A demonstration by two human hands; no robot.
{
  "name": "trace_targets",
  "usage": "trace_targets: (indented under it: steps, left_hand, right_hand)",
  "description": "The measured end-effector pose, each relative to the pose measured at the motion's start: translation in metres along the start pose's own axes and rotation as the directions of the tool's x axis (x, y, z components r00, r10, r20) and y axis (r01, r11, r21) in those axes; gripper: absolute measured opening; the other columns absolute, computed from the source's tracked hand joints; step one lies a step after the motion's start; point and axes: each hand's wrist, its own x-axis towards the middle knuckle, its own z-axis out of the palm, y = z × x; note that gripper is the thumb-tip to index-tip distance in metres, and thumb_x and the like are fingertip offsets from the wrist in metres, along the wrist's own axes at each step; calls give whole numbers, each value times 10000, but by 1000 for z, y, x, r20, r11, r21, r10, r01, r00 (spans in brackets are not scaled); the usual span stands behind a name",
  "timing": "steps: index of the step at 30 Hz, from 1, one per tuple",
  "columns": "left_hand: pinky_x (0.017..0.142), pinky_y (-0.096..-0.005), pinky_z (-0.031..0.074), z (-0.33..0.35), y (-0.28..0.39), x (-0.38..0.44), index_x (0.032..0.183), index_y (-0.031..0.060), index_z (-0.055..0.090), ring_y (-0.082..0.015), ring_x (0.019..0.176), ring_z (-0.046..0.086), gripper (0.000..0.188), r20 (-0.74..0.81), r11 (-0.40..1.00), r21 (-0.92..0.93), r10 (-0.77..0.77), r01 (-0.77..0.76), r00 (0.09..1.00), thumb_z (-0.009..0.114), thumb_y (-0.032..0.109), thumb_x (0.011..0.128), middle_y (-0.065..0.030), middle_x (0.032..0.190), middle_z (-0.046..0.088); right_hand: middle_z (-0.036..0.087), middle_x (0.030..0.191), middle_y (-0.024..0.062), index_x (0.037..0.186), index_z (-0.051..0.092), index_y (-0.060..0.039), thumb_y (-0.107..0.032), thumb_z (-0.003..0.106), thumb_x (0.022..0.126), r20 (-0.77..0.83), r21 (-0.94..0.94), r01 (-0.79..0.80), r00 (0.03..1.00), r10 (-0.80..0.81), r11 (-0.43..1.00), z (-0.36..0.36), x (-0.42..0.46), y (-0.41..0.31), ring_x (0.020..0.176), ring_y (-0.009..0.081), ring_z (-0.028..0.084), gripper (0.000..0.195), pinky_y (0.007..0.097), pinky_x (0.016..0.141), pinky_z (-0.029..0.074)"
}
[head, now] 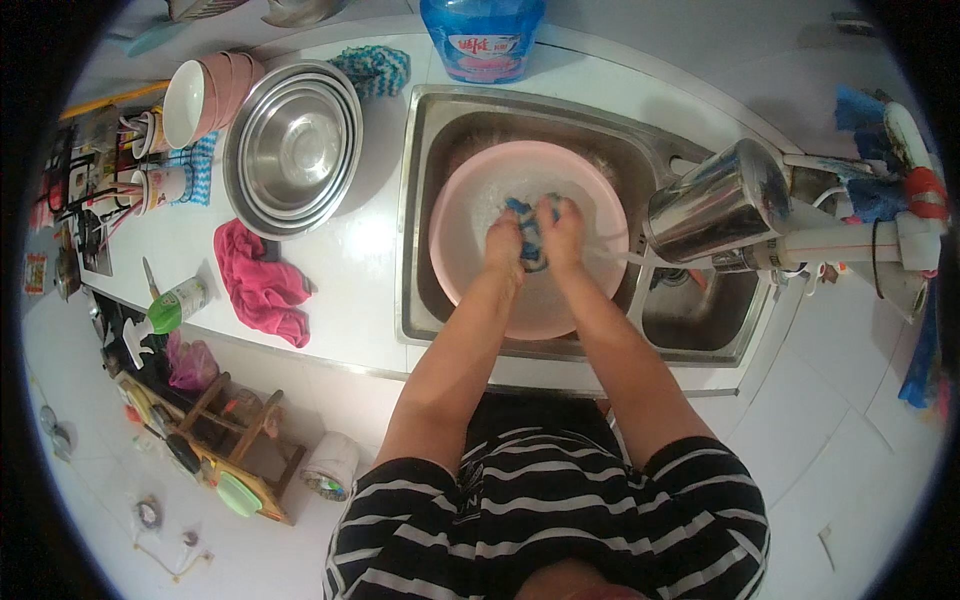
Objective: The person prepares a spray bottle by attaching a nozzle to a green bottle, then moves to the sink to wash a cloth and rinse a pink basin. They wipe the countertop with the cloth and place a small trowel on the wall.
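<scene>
A pink plastic basin (450, 262) rests in the larger bowl of a stainless steel sink (409, 225), with cloudy water inside. Both my hands are over it, gripping a blue and white patterned cloth (531, 244). On the cloth's left side is my left hand (504, 241); my right hand (562, 229) has the other side. The cloth looks wet and bunched, and part of it is hidden by my fingers. A stream of water (622, 256) enters the basin from the right, near my right hand.
Nested steel bowls (306, 150) and pink bowls (191, 101) stand left of the sink. A crumpled pink cloth (262, 285) and a green spray bottle (176, 306) lie near the counter's front. A blue detergent bottle (484, 37) stands behind; a steel cylinder (712, 199) overhangs the smaller bowl.
</scene>
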Motion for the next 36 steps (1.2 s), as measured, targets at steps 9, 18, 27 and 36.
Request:
trace_targets:
  steps: [9, 18, 27, 36]
  left_hand:
    - [902, -369, 455, -76, 0, 56, 1307, 4, 484, -325, 1049, 601, 577, -262, 586, 800, 535, -129, 803, 644, 310, 844, -185, 1119, 638]
    - [809, -514, 485, -54, -5, 28, 1274, 29, 499, -323, 1014, 574, 753, 263, 850, -131, -467, 511, 844, 632, 606, 808, -180, 1208, 570]
    - [599, -348, 530, -65, -19, 60, 1023, 78, 582, -212, 667, 591, 335, 472, 870, 160, -483, 467, 738, 662, 365, 870, -102, 865, 639]
    - [720, -384, 553, -30, 3, -55, 1161, 44, 561, -261, 886, 654, 432, 579, 884, -182, -257, 430, 774, 622, 367, 880, -122, 1001, 660]
  right_hand:
    - [570, 1067, 191, 1120, 562, -20, -198, 632, 855, 386, -525, 219, 923, 1, 822, 35, -13, 28, 1061, 348, 539, 327, 425, 896, 450]
    - [566, 1143, 156, 1027, 603, -40, -138, 745, 736, 269, -134, 96, 961, -57, 986, -41, -38, -1, 1024, 358, 566, 339, 410, 842, 487]
    - [593, 990, 126, 935, 590, -48, -138, 741, 747, 550, 264, 219, 766, -333, 939, -133, -61, -98, 927, 327, 602, 258, 388, 790, 478]
    - [607, 916, 37, 1098, 586, -106, -426, 610, 909, 664, 530, -656, 715, 217, 538, -56, 11, -26, 758, 137, 592, 372, 276, 646, 509]
